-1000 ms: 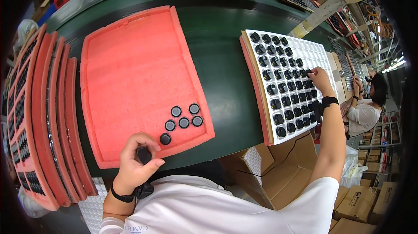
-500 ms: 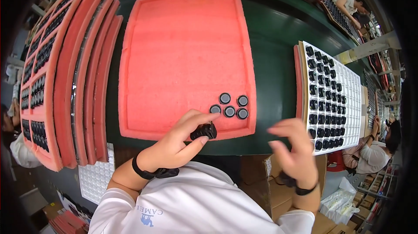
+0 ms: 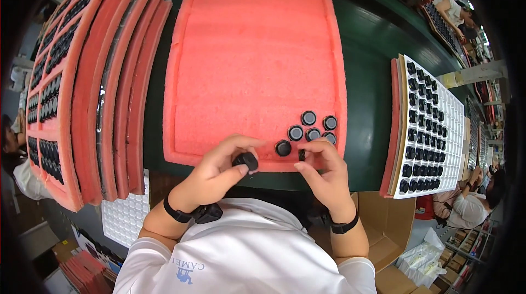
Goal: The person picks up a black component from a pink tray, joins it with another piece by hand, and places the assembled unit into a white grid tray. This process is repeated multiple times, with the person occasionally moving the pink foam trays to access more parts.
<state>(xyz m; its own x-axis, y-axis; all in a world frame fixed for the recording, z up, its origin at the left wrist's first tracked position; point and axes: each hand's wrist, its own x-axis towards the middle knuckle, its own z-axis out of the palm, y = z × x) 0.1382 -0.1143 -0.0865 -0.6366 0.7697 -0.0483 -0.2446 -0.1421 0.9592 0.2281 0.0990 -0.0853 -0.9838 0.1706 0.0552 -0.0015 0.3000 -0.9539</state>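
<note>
While left fingers (image 3: 233, 142) grip a black cylinder (image 3: 246, 160), right fingers (image 3: 325, 150) pinch a small dark piece (image 3: 301, 155)

Well left of the left fingers, a stack of pink foam trays (image 3: 89, 108) bears black parts (image 3: 50, 102). Beyond both sets of fingers spreads a flat pink tray (image 3: 255, 64), where six round black pieces (image 3: 308, 117) sit beside and just beyond the right fingers. Well right of those fingers, past green tabletop (image 3: 370, 86), a white tray (image 3: 452, 130) holds rows of black knobs (image 3: 420, 137).
</note>
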